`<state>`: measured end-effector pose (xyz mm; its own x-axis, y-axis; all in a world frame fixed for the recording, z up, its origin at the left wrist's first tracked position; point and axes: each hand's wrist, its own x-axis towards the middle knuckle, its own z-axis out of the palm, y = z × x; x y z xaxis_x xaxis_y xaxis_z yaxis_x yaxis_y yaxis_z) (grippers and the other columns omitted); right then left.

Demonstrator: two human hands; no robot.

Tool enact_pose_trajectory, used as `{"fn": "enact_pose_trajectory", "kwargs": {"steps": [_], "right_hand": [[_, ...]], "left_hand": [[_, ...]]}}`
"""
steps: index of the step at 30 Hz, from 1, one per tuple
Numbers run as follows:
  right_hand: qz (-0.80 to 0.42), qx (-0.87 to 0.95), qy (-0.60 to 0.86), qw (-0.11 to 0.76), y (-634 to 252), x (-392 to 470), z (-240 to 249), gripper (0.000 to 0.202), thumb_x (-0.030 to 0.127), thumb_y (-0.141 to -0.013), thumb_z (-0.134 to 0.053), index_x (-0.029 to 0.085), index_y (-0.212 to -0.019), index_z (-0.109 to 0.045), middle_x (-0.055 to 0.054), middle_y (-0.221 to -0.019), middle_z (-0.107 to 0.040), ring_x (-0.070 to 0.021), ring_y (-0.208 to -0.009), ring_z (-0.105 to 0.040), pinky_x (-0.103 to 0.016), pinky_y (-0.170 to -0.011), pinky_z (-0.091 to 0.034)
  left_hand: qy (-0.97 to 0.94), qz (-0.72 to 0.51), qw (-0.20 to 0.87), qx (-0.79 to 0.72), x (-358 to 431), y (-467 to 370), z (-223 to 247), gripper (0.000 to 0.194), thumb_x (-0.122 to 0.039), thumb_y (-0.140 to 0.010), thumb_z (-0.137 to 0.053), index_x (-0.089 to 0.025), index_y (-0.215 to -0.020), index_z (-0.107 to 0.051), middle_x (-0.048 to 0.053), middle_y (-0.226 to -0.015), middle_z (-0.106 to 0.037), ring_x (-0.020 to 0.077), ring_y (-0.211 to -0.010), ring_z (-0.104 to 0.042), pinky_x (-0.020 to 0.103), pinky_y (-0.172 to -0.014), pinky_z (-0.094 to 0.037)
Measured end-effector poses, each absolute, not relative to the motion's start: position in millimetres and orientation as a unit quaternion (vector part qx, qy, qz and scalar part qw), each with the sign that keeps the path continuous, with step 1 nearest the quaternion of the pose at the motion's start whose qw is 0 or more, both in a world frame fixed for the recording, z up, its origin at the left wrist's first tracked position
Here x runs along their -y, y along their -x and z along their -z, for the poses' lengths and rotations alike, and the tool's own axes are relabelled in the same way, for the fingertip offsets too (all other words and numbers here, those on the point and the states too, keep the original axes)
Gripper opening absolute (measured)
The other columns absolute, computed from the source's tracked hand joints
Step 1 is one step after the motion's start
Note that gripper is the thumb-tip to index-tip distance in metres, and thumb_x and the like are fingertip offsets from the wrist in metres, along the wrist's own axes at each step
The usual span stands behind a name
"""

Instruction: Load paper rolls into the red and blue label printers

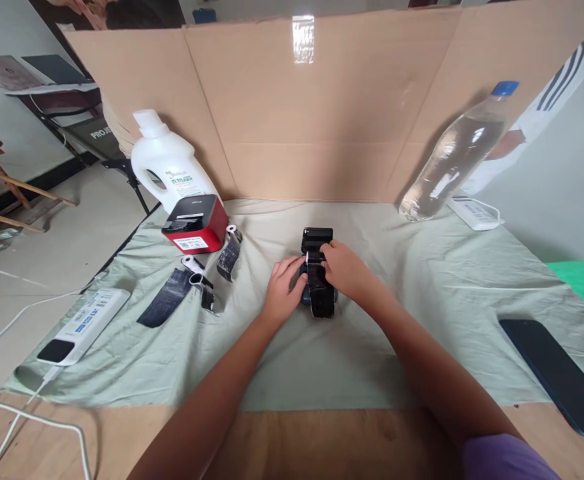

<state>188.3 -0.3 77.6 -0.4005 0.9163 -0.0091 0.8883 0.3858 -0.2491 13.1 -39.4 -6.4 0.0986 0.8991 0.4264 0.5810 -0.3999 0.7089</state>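
Note:
In front of me on the cloth stands a small dark-blue device, perhaps a mini printer (305, 297), with its black lid (317, 235) raised at the back. A roll of paper (322, 287) with a black printed strip lies across the device, the strip hanging down toward me. My right hand (347, 270) pinches the right end of the roll with fingers curled. My left hand (286, 290) grips the device's left side, its fingertips near the roll's white left end. The inside of the device is hidden under the paper.
Three partly unrolled paper rolls (165, 300) lie left, by a red and black box-shaped device (199, 225) and a white jug (172, 163). A power bank (89, 323) with cable is front left. A water bottle (455, 160) leans on the cardboard (322, 120); a phone (555, 373) lies right.

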Motion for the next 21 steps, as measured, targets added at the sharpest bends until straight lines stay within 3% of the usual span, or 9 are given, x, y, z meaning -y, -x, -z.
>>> {"fn": "enact_pose_trajectory", "kwargs": {"steps": [7,14,18,21], "right_hand": [[-0.051,0.82,0.567,0.056,-181,4,-71,0.023,0.009,-0.092,-0.051,0.012,-0.114,-0.059,-0.018,-0.114,-0.06,-0.0305,-0.108,-0.058,-0.038,-0.086,-0.048],[-0.068,0.827,0.555,0.049,-182,-5,-59,0.023,0.007,-0.09,-0.048,0.013,-0.107,-0.063,-0.018,-0.112,-0.06,-0.0315,-0.108,-0.057,-0.042,-0.09,-0.048],[-0.08,0.802,0.582,0.103,-183,-9,-48,0.023,0.012,-0.087,-0.054,0.014,-0.108,-0.064,-0.019,-0.117,-0.055,-0.032,-0.108,-0.057,-0.045,-0.092,-0.048],[-0.097,0.777,0.588,0.202,-185,-14,-48,0.033,0.02,-0.084,-0.062,0.015,-0.117,-0.059,-0.016,-0.118,-0.053,-0.0302,-0.106,-0.057,-0.046,-0.094,-0.049]], "left_hand": [[-0.735,-0.381,0.166,-0.535,38,-13,12,0.047,-0.038,-0.103,-0.044,-0.027,-0.147,-0.053,0.009,-0.145,-0.051,0.0253,-0.127,-0.048,0.043,-0.115,-0.04],[-0.747,-0.36,0.123,-0.545,40,-14,8,0.045,-0.04,-0.102,-0.044,-0.026,-0.143,-0.058,0.008,-0.151,-0.048,0.0282,-0.132,-0.045,0.046,-0.115,-0.039],[-0.741,-0.377,0.106,-0.545,44,-16,4,0.048,-0.04,-0.1,-0.047,-0.024,-0.145,-0.054,0.011,-0.149,-0.05,0.0281,-0.129,-0.049,0.046,-0.112,-0.04],[-0.764,-0.384,0.097,-0.509,47,-15,3,0.042,-0.041,-0.101,-0.047,-0.024,-0.136,-0.063,0.01,-0.146,-0.052,0.0272,-0.128,-0.049,0.045,-0.109,-0.041]]}}
